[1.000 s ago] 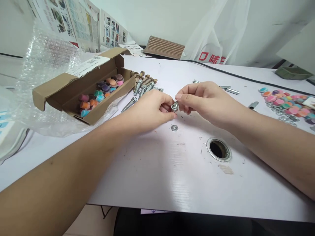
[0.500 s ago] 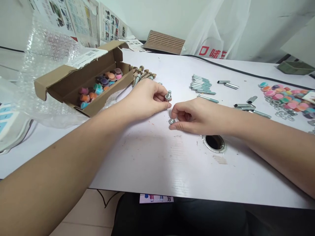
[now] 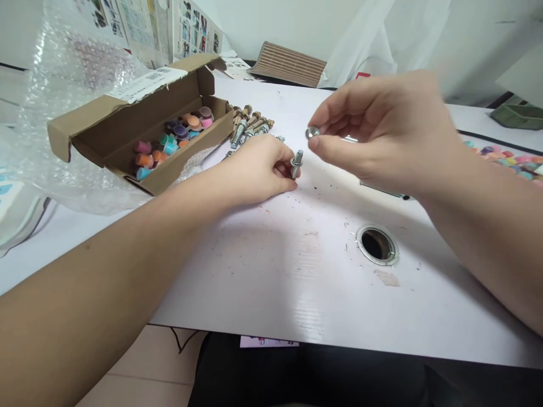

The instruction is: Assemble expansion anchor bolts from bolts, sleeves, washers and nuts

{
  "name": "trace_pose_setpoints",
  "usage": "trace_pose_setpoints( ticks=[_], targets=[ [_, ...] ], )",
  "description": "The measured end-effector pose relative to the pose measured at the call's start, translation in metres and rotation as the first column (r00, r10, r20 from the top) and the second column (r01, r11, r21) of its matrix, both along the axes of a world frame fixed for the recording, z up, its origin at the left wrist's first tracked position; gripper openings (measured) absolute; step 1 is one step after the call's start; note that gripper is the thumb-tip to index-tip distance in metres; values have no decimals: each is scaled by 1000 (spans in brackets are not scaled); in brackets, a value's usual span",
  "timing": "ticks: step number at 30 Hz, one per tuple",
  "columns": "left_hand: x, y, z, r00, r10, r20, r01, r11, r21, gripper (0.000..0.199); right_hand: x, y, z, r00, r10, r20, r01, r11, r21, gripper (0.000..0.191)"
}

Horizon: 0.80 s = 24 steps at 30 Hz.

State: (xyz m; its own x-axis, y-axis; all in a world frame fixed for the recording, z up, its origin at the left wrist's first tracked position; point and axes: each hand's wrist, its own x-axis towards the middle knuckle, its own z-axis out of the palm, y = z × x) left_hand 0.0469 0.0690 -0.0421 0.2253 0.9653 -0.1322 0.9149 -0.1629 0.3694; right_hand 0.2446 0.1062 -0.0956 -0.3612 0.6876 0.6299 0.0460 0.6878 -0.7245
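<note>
My left hand [image 3: 267, 169] pinches a silver bolt [image 3: 297, 163] that stands upright, its threaded tip pointing up and a washer around it. The lower part of the bolt is hidden by my fingers. My right hand [image 3: 373, 127] is raised above the table, a small silver nut [image 3: 313, 132] held between thumb and fingertips. The nut is up and slightly right of the bolt's tip, apart from it. Behind my left hand lies a pile of assembled bolts [image 3: 250, 124], some brassy, some silver.
An open cardboard box [image 3: 114, 135] with colourful caps stands at the left beside bubble wrap [image 3: 46, 113]. A round cable hole [image 3: 377, 245] opens in the white table. More coloured caps [image 3: 509, 158] lie at the right. A brown slatted mat [image 3: 288, 62] is at the back.
My right hand has lifted the nut off the tabletop and moved up with it. My left hand keeps the bolt in about the same place, showing more of its shaft.
</note>
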Motion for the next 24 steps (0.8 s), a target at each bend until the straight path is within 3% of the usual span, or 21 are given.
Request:
trace_pose_setpoints(
  ticks=[7,13,17,24],
  targets=[
    [2,1,2,996,-25,-87,28,999,34,4,-15,8,-11,989,148,-4,-147,974,-171,5],
    [5,-1,8,993,-6,-114,6,1000,5,1,-12,14,-16,947,312,-81,-323,912,-255,22],
    [4,-2,8,992,43,-116,-44,999,-12,3,-9,17,-17,923,378,-79,-386,892,-234,19],
    [2,0,5,994,68,-89,-70,997,-16,14,-5,18,-14,922,386,11,-375,903,-207,14]
  ],
)
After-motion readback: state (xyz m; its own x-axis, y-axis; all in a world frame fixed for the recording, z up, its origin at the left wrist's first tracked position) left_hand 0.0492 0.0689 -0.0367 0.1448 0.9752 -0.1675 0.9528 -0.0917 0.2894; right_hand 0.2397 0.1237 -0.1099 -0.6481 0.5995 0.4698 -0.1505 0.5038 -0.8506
